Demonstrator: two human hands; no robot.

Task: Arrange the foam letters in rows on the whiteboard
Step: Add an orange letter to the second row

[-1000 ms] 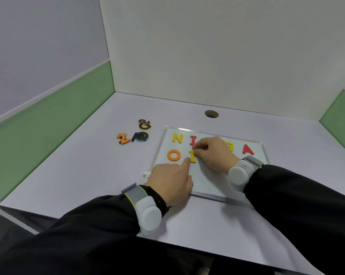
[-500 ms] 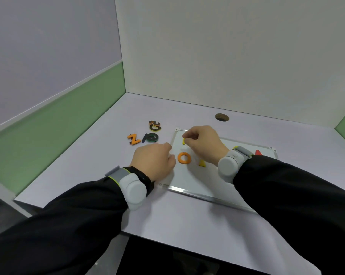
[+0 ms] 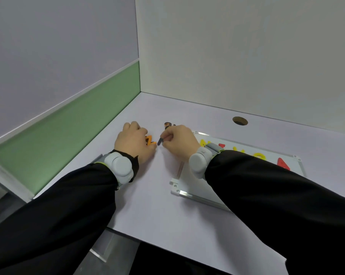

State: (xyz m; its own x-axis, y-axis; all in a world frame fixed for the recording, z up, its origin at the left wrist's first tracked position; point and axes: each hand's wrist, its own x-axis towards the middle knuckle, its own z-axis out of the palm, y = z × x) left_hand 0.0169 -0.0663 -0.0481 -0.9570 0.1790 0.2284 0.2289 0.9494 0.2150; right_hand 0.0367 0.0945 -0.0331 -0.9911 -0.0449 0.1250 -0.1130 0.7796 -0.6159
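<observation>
Hands at the loose foam letters beside the whiteboard (image 3: 298, 165), picking up the next ones.

The left hand (image 3: 133, 144) curls over the orange letter (image 3: 149, 140) on the desk (image 3: 167, 211); whether it grips it I cannot tell. The right hand (image 3: 180, 142) pinches a dark letter (image 3: 160, 141), while another dark piece (image 3: 167, 125) lies just behind. Yellow letters (image 3: 204, 143) and a red letter (image 3: 282, 162) already sit on the board, partly hidden by the right sleeve. Next, probably: carry the pinched letter over and set it in the unfinished row.

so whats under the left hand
An orange foam letter pokes out from under the left hand on the desk; the hand covers the rest of it.
</observation>
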